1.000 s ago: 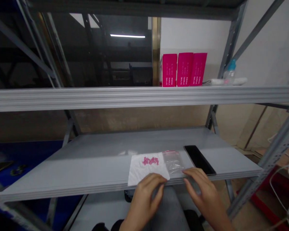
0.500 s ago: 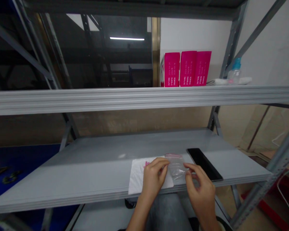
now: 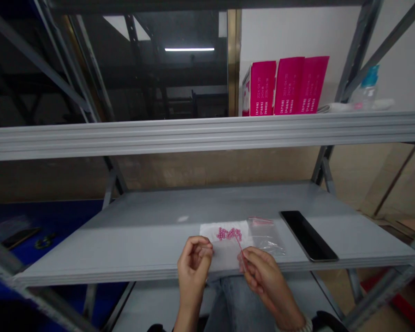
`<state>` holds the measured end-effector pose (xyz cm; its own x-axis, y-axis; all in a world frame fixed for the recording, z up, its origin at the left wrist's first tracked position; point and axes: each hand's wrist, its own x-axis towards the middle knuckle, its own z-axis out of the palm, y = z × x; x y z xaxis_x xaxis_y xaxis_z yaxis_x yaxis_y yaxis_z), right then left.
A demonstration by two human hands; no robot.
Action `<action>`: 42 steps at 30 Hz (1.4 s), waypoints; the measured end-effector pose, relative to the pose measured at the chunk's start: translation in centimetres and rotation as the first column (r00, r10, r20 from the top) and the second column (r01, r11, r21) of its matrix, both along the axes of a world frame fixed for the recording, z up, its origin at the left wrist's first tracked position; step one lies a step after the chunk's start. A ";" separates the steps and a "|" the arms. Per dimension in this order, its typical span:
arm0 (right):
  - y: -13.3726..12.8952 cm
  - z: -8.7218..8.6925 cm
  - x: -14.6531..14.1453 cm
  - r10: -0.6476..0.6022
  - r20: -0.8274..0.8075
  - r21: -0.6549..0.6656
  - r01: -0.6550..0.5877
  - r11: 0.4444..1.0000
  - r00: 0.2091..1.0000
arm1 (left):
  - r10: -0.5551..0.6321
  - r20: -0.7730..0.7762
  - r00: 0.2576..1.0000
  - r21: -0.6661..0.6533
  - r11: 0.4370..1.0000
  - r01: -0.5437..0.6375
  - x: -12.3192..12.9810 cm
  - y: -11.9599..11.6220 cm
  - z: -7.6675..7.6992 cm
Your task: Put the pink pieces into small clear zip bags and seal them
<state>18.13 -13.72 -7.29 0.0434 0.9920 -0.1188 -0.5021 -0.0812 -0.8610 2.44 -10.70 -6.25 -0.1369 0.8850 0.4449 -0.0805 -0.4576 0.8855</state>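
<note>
Pinching thin red cord (image 3: 241,253) between thumb and fingers of right hand (image 3: 268,276), likely for fine control; running up toward pink beads (image 3: 229,234). Curling left hand (image 3: 193,263) opposite, fingertips near thumb; can't tell if holding anything. Just beyond both hands: beads bunched on white tissue (image 3: 210,229), probably against rolling. Beyond right hand: clear zip bag (image 3: 264,235), flat, likely for easy reach. Farther right: black-screened phone or tablet (image 3: 309,236), apart from pinch.

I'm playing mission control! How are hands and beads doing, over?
Right hand: pinching pink string. Left hand: curled, contents unclear. Pink beads: clustered on white sheet. Clear bag beside them, not covering any.
</note>
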 end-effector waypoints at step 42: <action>-0.1 0.9 -1.9 -0.067 0.468 0.158 -0.008 0.987 0.881 | 0.109 -0.647 0.754 0.002 0.990 -0.141 0.0 -3.0 1.5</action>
